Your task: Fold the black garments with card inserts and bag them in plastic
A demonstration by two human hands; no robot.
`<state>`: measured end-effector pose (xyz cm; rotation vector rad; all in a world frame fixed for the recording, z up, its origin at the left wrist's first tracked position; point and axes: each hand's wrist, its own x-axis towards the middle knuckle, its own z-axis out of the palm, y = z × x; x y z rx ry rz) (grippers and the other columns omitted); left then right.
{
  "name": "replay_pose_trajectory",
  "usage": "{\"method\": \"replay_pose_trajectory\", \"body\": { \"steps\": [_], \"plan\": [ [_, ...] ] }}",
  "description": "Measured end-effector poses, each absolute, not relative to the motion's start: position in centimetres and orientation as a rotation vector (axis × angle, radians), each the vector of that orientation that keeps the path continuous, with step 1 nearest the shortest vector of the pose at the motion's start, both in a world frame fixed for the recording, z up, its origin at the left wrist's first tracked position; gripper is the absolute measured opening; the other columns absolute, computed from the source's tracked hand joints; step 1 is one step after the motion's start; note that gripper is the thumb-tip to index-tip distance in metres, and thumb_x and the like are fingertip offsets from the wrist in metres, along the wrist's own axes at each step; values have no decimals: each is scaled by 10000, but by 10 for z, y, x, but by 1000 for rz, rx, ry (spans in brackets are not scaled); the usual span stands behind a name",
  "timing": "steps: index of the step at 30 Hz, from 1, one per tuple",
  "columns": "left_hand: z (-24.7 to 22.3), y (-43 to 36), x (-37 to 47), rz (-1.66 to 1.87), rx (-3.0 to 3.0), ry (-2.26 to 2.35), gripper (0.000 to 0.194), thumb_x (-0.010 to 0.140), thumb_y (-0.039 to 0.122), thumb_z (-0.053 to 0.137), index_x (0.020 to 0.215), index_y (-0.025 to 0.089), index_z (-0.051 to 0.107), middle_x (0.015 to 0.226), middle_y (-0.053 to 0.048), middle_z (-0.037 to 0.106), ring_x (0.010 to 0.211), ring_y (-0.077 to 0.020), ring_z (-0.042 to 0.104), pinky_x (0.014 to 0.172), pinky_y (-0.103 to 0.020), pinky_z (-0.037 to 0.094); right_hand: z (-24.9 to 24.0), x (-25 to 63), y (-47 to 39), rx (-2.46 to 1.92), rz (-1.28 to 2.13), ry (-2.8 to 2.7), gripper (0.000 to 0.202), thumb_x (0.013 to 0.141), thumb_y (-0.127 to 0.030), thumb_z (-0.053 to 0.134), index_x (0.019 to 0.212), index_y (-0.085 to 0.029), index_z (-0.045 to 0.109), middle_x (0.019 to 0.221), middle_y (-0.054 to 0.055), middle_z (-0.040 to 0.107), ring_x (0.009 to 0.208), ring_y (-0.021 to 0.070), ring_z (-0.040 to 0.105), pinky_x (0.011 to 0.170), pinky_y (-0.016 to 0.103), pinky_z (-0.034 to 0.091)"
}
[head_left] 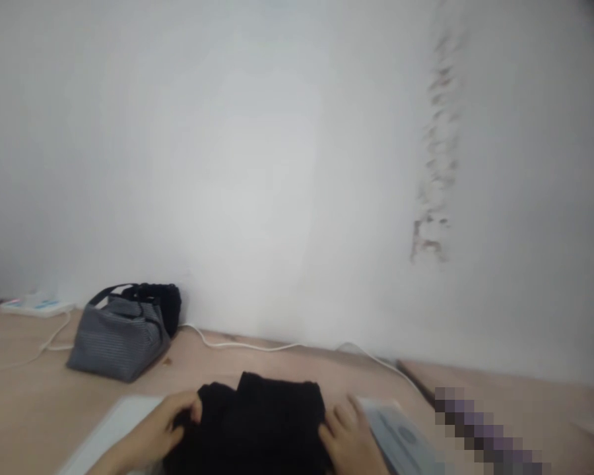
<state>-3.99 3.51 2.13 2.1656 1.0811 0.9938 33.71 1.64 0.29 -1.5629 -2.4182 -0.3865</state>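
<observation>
A black cloth (262, 422) lies at the bottom centre, its upper edge uneven. At its left edge, my left hand (165, 429) has thumb and fingers closed on the fabric. My right hand (349, 432) is at the cloth's right edge, with bent fingers gripping that side. Pale flat sheets show beneath: a white one (113, 429) by my left hand and a grey-blue printed one (400, 435) beside my right hand.
A grey bag with a black handle (119, 336) stands at the back left. Behind it are a white power strip (37, 305) and a white cable (257, 346) along the wall. A blurred, pixelated strip (480, 432) lies at the lower right.
</observation>
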Motion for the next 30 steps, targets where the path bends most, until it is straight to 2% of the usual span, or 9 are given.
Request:
{"method": "replay_pose_trajectory", "body": {
  "steps": [4,7,9,13,18,21,26,28,30],
  "plan": [
    [22,25,-40,825,2285,991,331,511,63,436,684,264,633,909,27,600,869,-168,551,805,-239,412,-2,335,-8,-1663,5,-2562,248,740,-128,474,740,-257,686,920,61,669,945,285,549,950,493,247],
    [16,36,-19,1009,2289,1333,164,668,156,480,721,239,612,916,-6,606,913,-176,549,833,-247,401,9,317,-5,-1630,30,-2341,202,801,-302,484,784,-244,677,958,69,652,914,262,559,884,408,333],
    [7,48,-4,1022,2257,1709,182,751,249,477,860,212,618,929,-45,624,944,-203,548,868,-286,387,15,297,11,-1595,98,-2152,253,835,-342,443,873,-229,666,987,78,643,930,242,560,872,354,351],
    [-15,64,11,943,2089,2065,329,765,269,496,1016,84,600,995,-170,624,980,-301,545,875,-400,380,10,251,64,-1571,322,-2100,285,826,-168,422,994,-190,652,1044,67,644,1010,192,558,891,263,360],
    [-29,64,8,908,2043,2123,262,758,145,493,988,117,615,1017,-142,641,989,-249,572,872,-320,400,-11,220,111,-1636,490,-2023,455,726,-171,584,1171,-89,535,1211,138,551,1128,226,493,942,284,349],
    [-31,61,8,939,2082,2089,291,803,130,433,1046,128,592,1097,-135,616,1062,-228,544,906,-294,380,-20,221,119,-1695,589,-1942,470,660,-208,680,1099,-97,556,1109,135,606,995,231,581,829,310,443],
    [-26,57,8,884,2056,1989,363,867,147,326,1195,134,481,1155,-143,597,1026,-248,578,856,-359,418,-16,225,129,-1715,642,-1889,245,769,-279,609,962,-137,560,821,23,655,664,146,630,617,298,496],
    [-19,59,7,888,2076,2020,354,885,181,313,1198,146,473,1152,-135,602,1004,-254,588,825,-368,432,-9,223,135,-1701,585,-1886,192,803,-271,550,949,-145,557,816,26,652,696,160,633,654,309,491],
    [-12,64,6,890,2125,2082,348,897,202,303,1187,148,488,1128,-127,616,983,-247,594,801,-353,441,-3,220,141,-1672,504,-1896,191,820,-239,492,977,-149,553,942,67,645,877,194,615,781,324,459]
  ]
}}
